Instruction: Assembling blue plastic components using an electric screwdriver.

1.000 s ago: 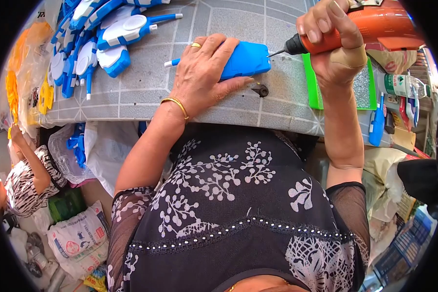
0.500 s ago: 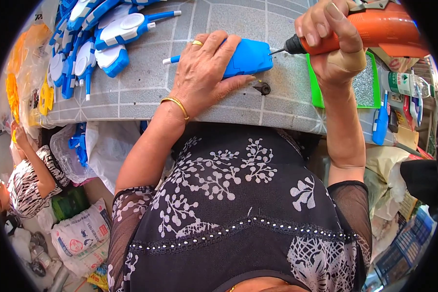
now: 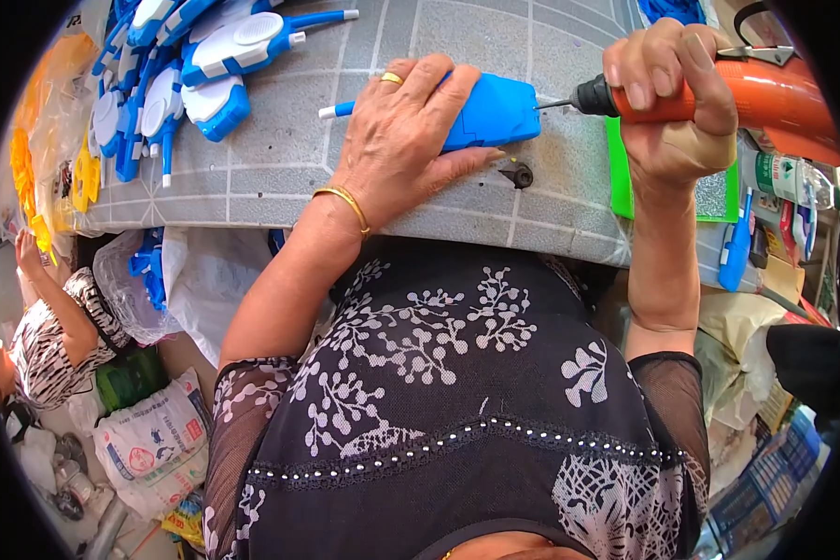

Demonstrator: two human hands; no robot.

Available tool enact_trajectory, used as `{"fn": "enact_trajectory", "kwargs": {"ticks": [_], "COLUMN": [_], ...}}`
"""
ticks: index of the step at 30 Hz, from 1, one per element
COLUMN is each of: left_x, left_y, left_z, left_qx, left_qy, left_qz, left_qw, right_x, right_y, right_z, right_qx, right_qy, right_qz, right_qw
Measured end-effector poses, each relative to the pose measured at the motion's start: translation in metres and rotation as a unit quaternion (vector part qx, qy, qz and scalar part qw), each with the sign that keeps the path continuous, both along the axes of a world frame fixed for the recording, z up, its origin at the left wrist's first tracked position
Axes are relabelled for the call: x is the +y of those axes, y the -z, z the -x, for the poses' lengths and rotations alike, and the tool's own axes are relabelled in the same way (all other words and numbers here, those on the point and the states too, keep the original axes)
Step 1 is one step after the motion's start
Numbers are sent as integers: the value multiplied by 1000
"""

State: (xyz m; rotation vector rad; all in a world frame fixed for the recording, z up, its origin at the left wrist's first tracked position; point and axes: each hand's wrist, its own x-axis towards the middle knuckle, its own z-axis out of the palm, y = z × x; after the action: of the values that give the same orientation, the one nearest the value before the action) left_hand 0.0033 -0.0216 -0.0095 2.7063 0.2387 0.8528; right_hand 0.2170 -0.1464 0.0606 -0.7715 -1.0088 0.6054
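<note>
My left hand lies over a blue plastic casing, fingers wrapped round it and pressing it to the table. A blue stem with a white tip sticks out beyond that hand's left side. My right hand grips an orange electric screwdriver, held sideways. Its thin bit points left and meets the casing's right end at a small hole; whether a screw is there I cannot tell. Just below the casing, a small dark part rests on the table.
Blue-and-white plastic units are piled at the far left. A green tray of small silvery pieces sits partly behind my right wrist. Right of it are a blue tool and a plastic bottle. Another person is at the left.
The screwdriver has shifted right, and more of its bit now shows between its nose and the casing. The casing and my left hand appear slightly further right. Both grips are kept.
</note>
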Motion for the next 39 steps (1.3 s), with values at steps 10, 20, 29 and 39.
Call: {"fn": "enact_trajectory", "kwargs": {"ticks": [10,20,29,39], "left_x": [1,-2,-5,-7], "left_y": [-4,-3,-8,-22], "left_z": [1,-3,-1,-2], "left_qx": [23,19,49,38], "left_qy": [-6,-5,-13,-44], "left_qz": [15,-12,-28,-69], "left_qw": [1000,1000,998,996], "right_x": [5,8,8,5], "right_y": [-1,-23,-21,-18], "right_z": [-2,36,43,13], "right_qx": [-17,57,24,-3], "right_qy": [-21,68,41,33], "right_qz": [1,104,94,-37], "right_qw": [1000,991,994,999]}}
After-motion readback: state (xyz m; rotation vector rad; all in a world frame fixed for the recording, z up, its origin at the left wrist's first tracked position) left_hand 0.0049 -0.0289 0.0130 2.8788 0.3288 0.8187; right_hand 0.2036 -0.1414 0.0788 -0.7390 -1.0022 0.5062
